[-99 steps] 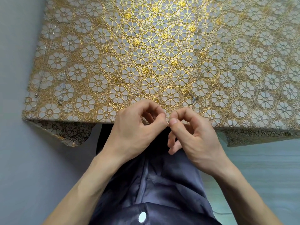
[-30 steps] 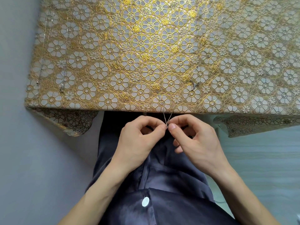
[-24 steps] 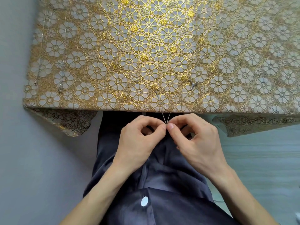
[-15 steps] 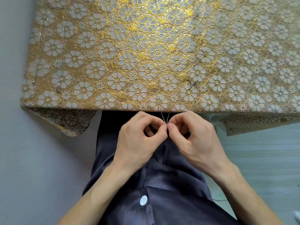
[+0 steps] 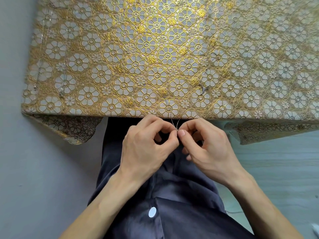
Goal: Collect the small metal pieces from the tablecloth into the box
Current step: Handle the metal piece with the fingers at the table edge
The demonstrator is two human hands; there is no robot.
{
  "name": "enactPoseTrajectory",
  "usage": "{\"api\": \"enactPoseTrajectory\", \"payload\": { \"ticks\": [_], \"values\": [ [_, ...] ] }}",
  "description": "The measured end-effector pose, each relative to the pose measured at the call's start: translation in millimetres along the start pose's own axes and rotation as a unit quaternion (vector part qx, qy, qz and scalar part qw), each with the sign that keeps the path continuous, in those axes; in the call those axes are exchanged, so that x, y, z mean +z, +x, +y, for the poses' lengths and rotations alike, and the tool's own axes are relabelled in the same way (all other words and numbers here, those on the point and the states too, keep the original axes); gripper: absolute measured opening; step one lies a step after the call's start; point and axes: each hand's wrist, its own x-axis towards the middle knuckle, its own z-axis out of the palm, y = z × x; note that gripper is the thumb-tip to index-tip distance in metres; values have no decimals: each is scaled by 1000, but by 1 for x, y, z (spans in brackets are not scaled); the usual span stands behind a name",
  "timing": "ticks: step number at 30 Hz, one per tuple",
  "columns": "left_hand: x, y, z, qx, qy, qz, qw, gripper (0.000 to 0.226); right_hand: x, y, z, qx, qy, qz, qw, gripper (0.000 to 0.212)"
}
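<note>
- Closest, left hand [image 5: 146, 149] and right hand [image 5: 208, 149] meet just off the tablecloth [image 5: 120, 49] edge, fingers [image 5: 173, 136] of both pinched on one thin chain [image 5: 175, 124], probably drawing it clear.
- Farther, other metal bits [image 5: 203, 88] lie scattered on the cloth; box not in view.

L hand [image 5: 146, 150], R hand [image 5: 209, 149] pinch thin chain [image 5: 174, 123] (at tablecloth [image 5: 107, 54] edge).
</note>
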Motion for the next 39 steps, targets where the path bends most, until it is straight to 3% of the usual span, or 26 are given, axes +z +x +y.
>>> {"api": "enactPoseTrajectory", "payload": {
  "ticks": [7,10,18,21,25,29,39],
  "values": [
    [1,1,-7,98,73,20,992,4,-1,0,-1,-8,-19,-4,1000,7],
    [0,1,-7,103,68,28,992,3,1,1,-3,6,-8,-4,1000,7],
    [-1,0,-9,138,83,53,986,2,-1,-1,-13,118,136,-15,984,11],
    [0,-2,-10,168,101,63,979,2,-2,-1,-13,128,137,-22,982,12],
    [2,-4,-5,98,69,52,991,2,1,-1,-14,115,116,-26,986,12],
    [-1,-5,3,-62,-97,15,993,3,3,-2,-18,104,127,-23,986,12],
    [-2,-8,0,-44,-53,19,997,9,3,-2,-13,83,86,-11,993,11]
  ]
}}
